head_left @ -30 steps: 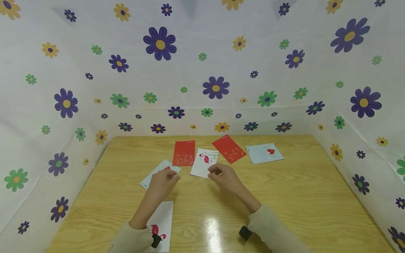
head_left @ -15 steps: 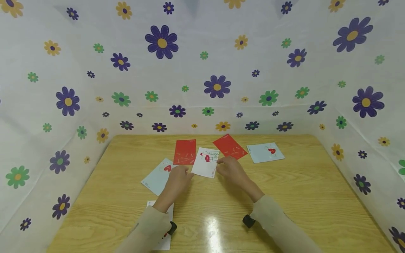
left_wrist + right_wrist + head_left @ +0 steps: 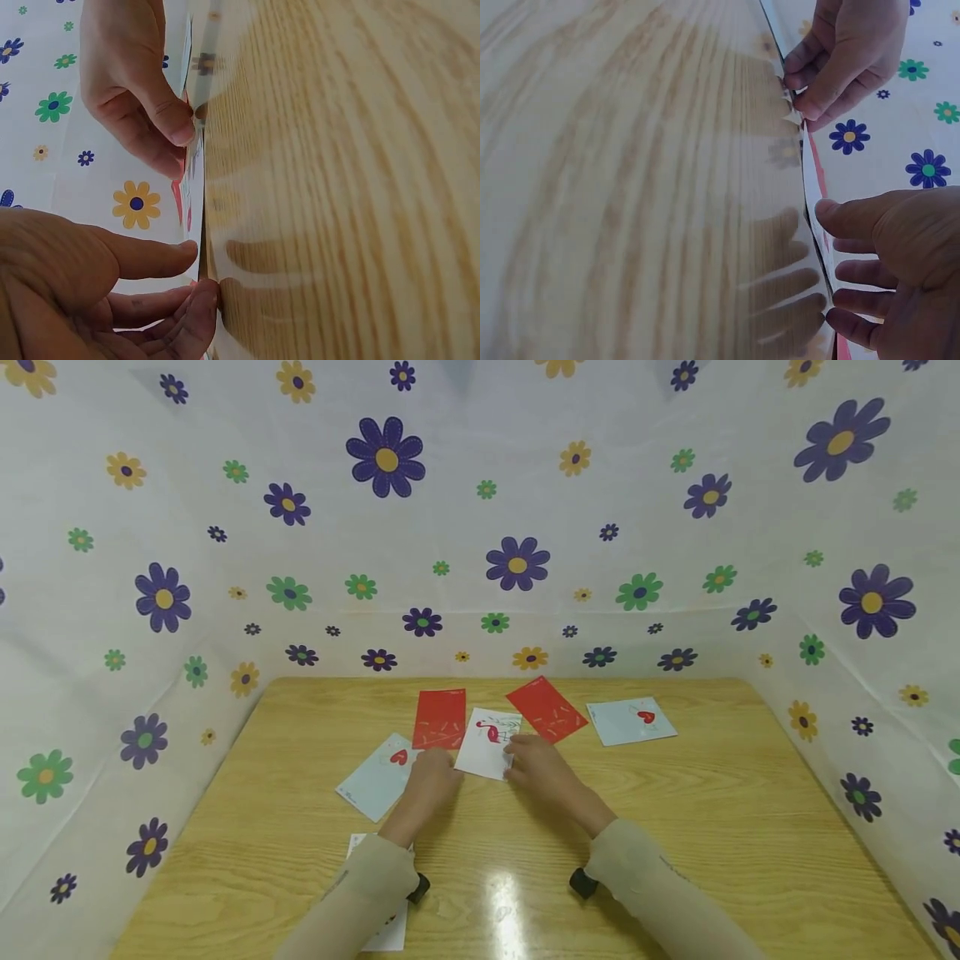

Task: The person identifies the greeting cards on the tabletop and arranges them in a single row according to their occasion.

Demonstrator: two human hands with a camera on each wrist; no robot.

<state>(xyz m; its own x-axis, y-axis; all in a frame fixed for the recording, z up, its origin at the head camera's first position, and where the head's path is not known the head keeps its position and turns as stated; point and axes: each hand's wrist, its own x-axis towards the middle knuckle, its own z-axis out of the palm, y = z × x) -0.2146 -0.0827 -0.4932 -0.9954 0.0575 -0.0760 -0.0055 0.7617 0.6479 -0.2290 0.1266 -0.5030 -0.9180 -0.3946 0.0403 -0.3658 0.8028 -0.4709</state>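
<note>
A white card with a red flamingo [image 3: 482, 752] lies at the middle of the wooden table [image 3: 675, 818]. My left hand [image 3: 431, 782] is at its lower left edge, thumb and fingers pinching it there. In the left wrist view, that end of the white card [image 3: 195, 214] stands slightly off the tabletop beside my left hand [image 3: 97, 289]. My right hand [image 3: 547, 772] is at the card's right edge, covering part of it. Seen from the right wrist, my right hand [image 3: 907, 262] has its fingers fairly straight, fingertips along the card's edge.
Two red cards [image 3: 439, 718] [image 3: 547, 710] lie behind the flamingo card. A pale blue heart card [image 3: 378, 781] is at left, another pale blue card [image 3: 630, 722] at far right. A white card [image 3: 390, 935] lies partly under my left forearm. Flower-patterned sheeting [image 3: 480, 527] surrounds the table.
My left hand has moved right, from over the pale blue card to the flamingo card's left edge, and takes hold there. My right hand has shifted slightly at its right edge.
</note>
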